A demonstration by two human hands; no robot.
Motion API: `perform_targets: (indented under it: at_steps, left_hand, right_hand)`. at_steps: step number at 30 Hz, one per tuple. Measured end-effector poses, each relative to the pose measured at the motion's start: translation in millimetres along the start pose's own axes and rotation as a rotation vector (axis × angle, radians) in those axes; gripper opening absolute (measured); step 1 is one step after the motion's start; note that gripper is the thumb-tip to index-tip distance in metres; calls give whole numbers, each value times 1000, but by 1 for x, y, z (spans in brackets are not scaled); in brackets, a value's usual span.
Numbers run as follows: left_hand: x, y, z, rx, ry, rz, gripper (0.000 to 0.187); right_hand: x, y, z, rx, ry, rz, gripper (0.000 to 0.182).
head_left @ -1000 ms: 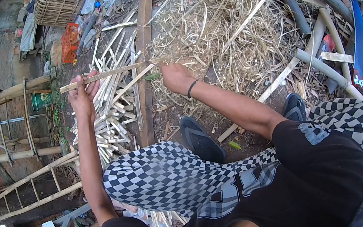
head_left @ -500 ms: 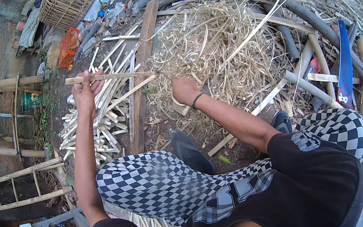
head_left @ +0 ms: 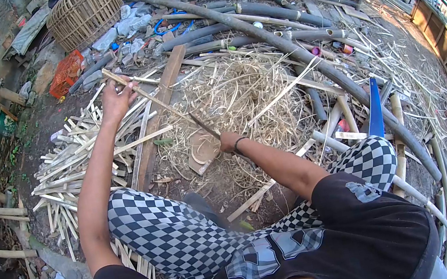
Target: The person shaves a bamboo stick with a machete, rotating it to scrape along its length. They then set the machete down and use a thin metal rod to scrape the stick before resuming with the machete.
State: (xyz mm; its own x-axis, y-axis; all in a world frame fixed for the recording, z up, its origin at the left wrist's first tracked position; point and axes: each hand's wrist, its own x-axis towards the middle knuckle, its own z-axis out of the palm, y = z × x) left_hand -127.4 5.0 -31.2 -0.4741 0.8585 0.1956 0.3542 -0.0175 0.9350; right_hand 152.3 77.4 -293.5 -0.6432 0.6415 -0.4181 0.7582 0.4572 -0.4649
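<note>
My left hand [head_left: 117, 100] grips a thin bamboo strip [head_left: 151, 97] near its upper end, with the fingers bent round it. The strip slants down to the right, towards the knife blade. My right hand [head_left: 231, 141] is closed on a knife [head_left: 205, 126], whose dark blade points up and left and meets or crosses the strip's lower end. A dark band circles the right wrist. Below the blade a small wooden block [head_left: 200, 154] lies on the ground. Pale curled shavings [head_left: 239, 92] are heaped beyond the right hand.
Cut bamboo sticks [head_left: 77, 156] are piled at the left beside a long brown plank [head_left: 161, 105]. A blue saw [head_left: 374, 110] stands at the right near a long dark pole [head_left: 284, 45]. An orange crate [head_left: 66, 73] and a woven basket [head_left: 84, 14] are at the upper left.
The view has tilted up and shifted. The strip now slants down to the right instead of lying nearly level. The knife blade shows clearly, apart from the shavings.
</note>
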Motion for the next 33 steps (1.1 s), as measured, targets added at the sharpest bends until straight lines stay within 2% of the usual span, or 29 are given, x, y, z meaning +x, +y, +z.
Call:
perform_targets:
  at_steps: [1,3,6,7,8,9,10,11,12,13,14,15,17,18,20,21,23,25,27,29,31,33]
  left_hand:
    - [8,2,2,20,-7,13,18]
    - [21,11,6,16,-4,97,17]
    - [14,55,9,90,72,208,18]
    - [10,69,8,165,139,242,20]
    - [14,73,7,128,172,264,23]
    - [19,75,6,118,172,264,23]
    - [22,75,4,-29,242,321,24]
    - [23,77,3,-175,313,372,25]
    - [22,83,1,-289,324,382,24]
    - [22,86,-2,-297,325,382,24]
    - [22,88,-5,-446,371,363,21]
    - [21,91,-7,-596,416,339,17]
    - [21,88,-12,-651,420,357,14]
    - [23,85,-13,-762,412,363,14]
    - [21,86,-14,-900,369,327,16]
    - [20,85,-14,-901,363,316,16]
    - [18,83,-11,-1016,261,257,18]
    - [15,81,-6,-1037,214,240,17]
    - [13,79,-5,-1114,63,225,16]
    - [8,83,-4,-1097,80,187,15]
    - [7,74,-3,-1101,-62,183,16]
    - [7,70,-6,-1081,-82,170,21]
  right_hand:
    - [-2,-1,-19,-46,-149,-51,19]
    - [-27,-16,-82,-248,-200,-92,19]
    - [-63,-40,-178,-401,-314,74,22]
    - [-70,-46,-205,-545,-362,24,22]
    - [-80,-52,-232,-637,-356,1,22]
    - [-104,-66,-258,-583,-296,103,21]
    - [-100,-50,-272,-476,-179,110,19]
    - [-115,-54,-291,-510,-120,123,19]
    - [-134,-56,-305,-441,25,117,19]
    - [-136,-51,-319,-487,75,152,19]
    - [-144,-43,-327,-388,192,92,28]
    - [-155,-40,-334,-235,303,52,25]
    - [-170,-35,-335,296,332,46,34]
    - [-178,-42,-332,289,329,47,34]
    - [-198,-60,-329,676,364,-32,41]
    - [-204,-67,-330,680,363,-21,41]
    - [-214,-82,-332,1175,350,-107,45]
    - [-220,-94,-329,1262,347,-138,45]
    - [-219,-103,-325,1362,424,-242,44]
    - [-213,-104,-328,1412,409,-270,39]
    - [-206,-98,-327,1512,426,-410,32]
    - [-203,-94,-329,1555,436,-381,33]
